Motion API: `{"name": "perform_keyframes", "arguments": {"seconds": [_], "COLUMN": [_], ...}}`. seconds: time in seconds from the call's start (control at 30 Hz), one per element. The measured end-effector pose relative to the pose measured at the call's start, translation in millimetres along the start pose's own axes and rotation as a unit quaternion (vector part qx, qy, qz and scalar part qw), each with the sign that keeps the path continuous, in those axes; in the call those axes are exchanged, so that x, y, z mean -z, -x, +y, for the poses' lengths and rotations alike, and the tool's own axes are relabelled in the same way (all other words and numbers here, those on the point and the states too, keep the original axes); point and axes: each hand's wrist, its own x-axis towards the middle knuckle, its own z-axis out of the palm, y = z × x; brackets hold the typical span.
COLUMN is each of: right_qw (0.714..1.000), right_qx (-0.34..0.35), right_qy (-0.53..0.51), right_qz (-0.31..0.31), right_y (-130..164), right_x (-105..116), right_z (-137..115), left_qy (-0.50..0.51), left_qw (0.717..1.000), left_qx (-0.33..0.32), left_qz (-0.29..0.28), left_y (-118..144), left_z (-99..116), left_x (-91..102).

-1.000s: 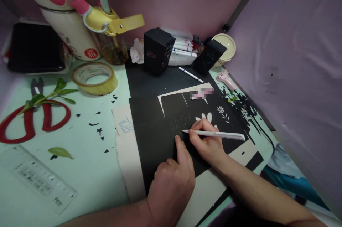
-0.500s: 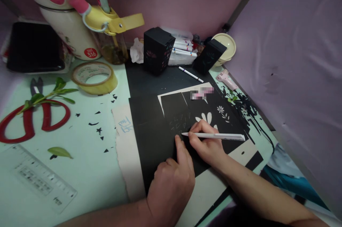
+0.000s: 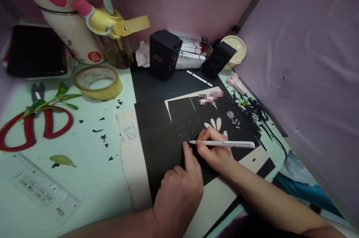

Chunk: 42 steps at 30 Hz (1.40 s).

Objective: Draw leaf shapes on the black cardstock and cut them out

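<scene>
In my right hand a slim white pen is pinched, lying nearly flat with its tip on black card. Faint outlines of small angular shapes cover the card above the tip. My left hand presses on the same card; its index finger reaches out to just beside the pen tip, while the other fingers look curled under and partly hidden. Beside my right hand, white petal shapes and a small flower cut-out show in the black sheet.
Red-handled scissors, a leafy sprig, a clear ruler and a tape roll lie left. Bottles, black boxes, markers and a cream bowl stand behind. Black scraps pile up right.
The view has shifted very slightly. Both hands stay almost in place, and the pen tip has moved only a little across the card beside my left index finger.
</scene>
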Motion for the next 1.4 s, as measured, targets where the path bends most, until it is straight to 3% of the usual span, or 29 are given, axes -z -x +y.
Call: {"name": "perform_keyframes", "arguments": {"seconds": [0.17, 0.37, 0.6, 0.73, 0.9, 1.03, 1.17, 1.4], "right_qw": [1.000, 0.975, 0.966, 0.967, 0.968, 0.975, 0.982, 0.979], "right_qx": [0.018, 0.101, 0.115, 0.118, 0.134, 0.145, 0.140, 0.143], "right_qy": [-0.005, -0.096, -0.004, 0.024, 0.009, 0.002, -0.017, -0.055], "right_qz": [0.021, 0.171, 0.230, 0.225, 0.214, 0.168, 0.122, 0.133], "right_y": [0.3, -1.1, 2.7, 4.4, 3.8, 5.5, 9.7, 9.6], "right_x": [-0.9, 3.0, 7.4, 9.2, 9.7, 9.3, 8.6, 6.6], "right_z": [0.2, -2.5, 0.9, 2.4, -1.8, -5.1, -2.4, -0.1], "left_qy": [-0.007, -0.013, 0.064, 0.079, 0.059, 0.040, 0.033, 0.032], "left_qw": [1.000, 1.000, 0.987, 0.981, 0.989, 0.993, 0.993, 0.995], "left_qx": [-0.011, -0.002, -0.105, -0.125, -0.100, -0.088, -0.052, -0.001], "left_qz": [0.002, 0.024, 0.103, 0.123, 0.090, 0.074, 0.102, 0.093], "left_y": [0.0, 2.5, 5.6, 7.4, 6.5, 4.3, 4.3, 5.8], "left_z": [-0.2, 2.9, 3.7, 6.2, 7.3, 6.1, 7.2, 13.9], "left_x": [-1.0, 5.3, 16.6, 16.3, 15.4, 12.2, 4.9, -4.1]}}
